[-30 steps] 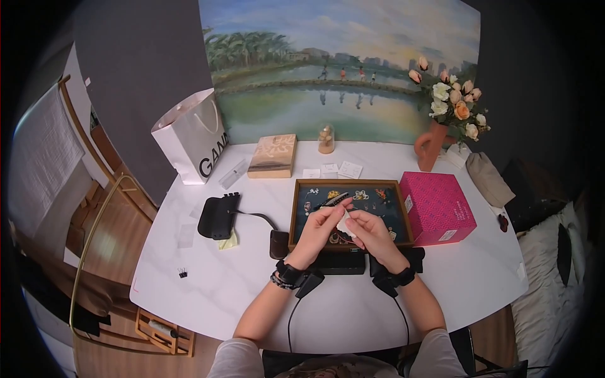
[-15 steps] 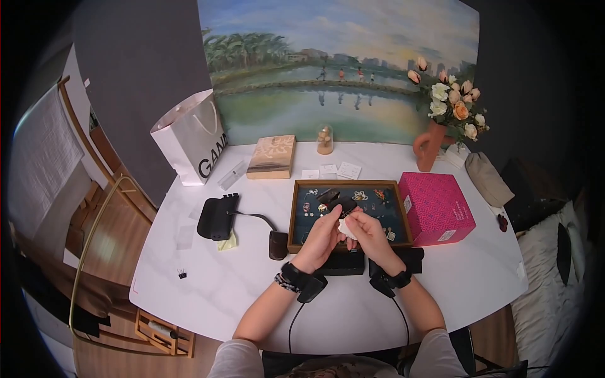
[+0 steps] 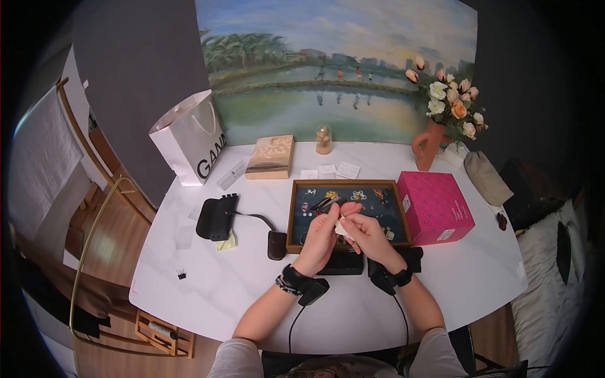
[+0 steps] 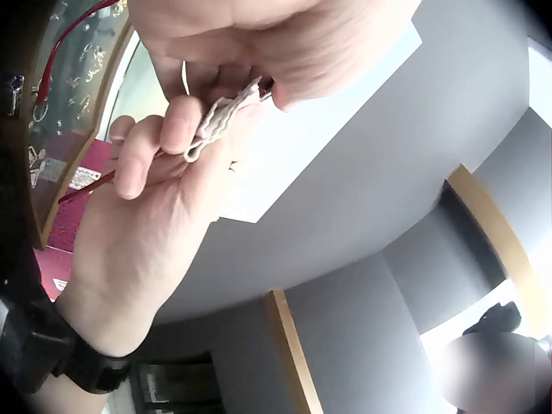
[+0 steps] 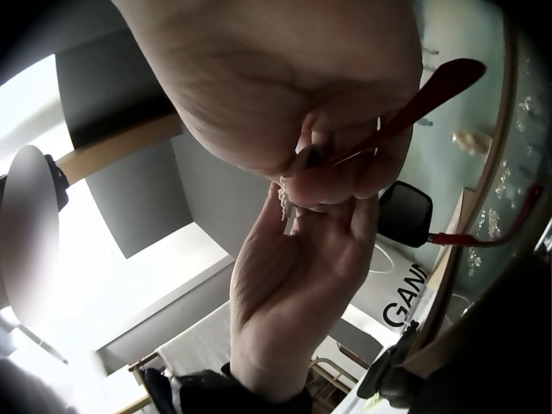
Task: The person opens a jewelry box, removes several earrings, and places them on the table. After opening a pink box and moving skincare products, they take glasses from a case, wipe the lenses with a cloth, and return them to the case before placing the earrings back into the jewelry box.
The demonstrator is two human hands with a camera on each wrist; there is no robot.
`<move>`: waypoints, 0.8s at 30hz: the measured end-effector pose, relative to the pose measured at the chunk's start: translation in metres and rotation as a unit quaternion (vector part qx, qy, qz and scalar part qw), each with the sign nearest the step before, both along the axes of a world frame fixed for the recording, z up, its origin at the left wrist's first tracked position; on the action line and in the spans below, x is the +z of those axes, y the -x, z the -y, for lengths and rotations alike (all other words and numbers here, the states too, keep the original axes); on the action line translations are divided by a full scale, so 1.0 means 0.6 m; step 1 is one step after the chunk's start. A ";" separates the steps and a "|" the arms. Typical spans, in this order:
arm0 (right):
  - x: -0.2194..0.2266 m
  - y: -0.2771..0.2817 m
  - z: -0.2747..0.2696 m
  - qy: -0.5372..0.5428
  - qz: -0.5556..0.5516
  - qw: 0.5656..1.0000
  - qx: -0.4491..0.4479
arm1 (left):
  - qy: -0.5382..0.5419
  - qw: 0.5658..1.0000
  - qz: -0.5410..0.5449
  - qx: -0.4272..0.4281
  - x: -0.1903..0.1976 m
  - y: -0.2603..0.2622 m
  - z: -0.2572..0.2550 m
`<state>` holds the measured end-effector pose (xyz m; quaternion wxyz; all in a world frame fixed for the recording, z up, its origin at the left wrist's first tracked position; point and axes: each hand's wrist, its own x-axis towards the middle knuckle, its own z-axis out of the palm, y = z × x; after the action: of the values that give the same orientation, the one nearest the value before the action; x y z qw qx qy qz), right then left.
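Note:
Over the jewelry tray (image 3: 291,217), the two hands meet around a pair of sunglasses (image 5: 405,214) with dark lenses and red temples. My left hand (image 3: 320,242) grips the sunglasses, its fingers curled at the frame. With thumb and fingers my right hand (image 3: 373,240) pinches a white cloth (image 4: 220,125) with a wavy edge against the sunglasses. One red temple (image 5: 431,103) sticks out past the right fingers in the right wrist view. Fingers hide most of the frame and the covered lens. Jewelry pieces lie on the tray's dark lining.
A pink box (image 3: 436,208) stands against the tray's right side. To the left lie a black case (image 3: 216,217) and a brown pouch (image 3: 276,246) joined by a strap. Farther back are a white paper bag (image 3: 186,138), a wooden box (image 3: 270,157), a glass dome (image 3: 323,140) and a flower vase (image 3: 428,148).
The sunglasses have turned and shifted slightly between the hands, and the cloth has moved with the right fingers. Both hands stay together over the tray's front part.

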<state>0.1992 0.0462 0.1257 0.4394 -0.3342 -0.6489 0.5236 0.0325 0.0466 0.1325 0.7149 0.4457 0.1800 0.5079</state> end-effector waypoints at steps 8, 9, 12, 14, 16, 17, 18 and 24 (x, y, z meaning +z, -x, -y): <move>0.011 -0.020 -0.002 -0.004 0.117 0.992 0.041 | 0.025 0.990 0.051 0.130 0.025 0.073 -0.042; 0.015 -0.022 -0.001 -0.004 0.116 0.992 0.041 | 0.032 0.990 0.064 0.126 0.026 0.078 -0.044; 0.023 -0.031 -0.003 0.015 0.081 0.993 0.083 | 0.049 0.987 0.091 0.122 0.024 0.086 -0.049; 0.025 -0.041 -0.007 0.037 0.049 0.993 0.098 | 0.060 0.985 0.105 0.121 0.024 0.090 -0.052; 0.023 -0.048 -0.012 0.038 0.040 0.993 0.103 | 0.063 0.979 0.122 0.151 0.026 0.098 -0.054; 0.022 -0.049 -0.013 0.038 0.032 0.993 0.109 | 0.059 0.978 0.125 0.155 0.023 0.104 -0.058; 0.023 -0.048 -0.012 0.039 0.032 0.993 0.109 | 0.059 0.978 0.124 0.155 0.021 0.107 -0.061; 0.026 -0.039 -0.008 0.044 -0.017 0.993 0.112 | 0.047 0.975 0.132 0.173 0.024 0.108 -0.061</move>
<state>0.2228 0.0507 0.1414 0.3734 -0.2696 -0.6511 0.6034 -0.0322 0.0834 0.1468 0.6540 0.3024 0.1823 0.6690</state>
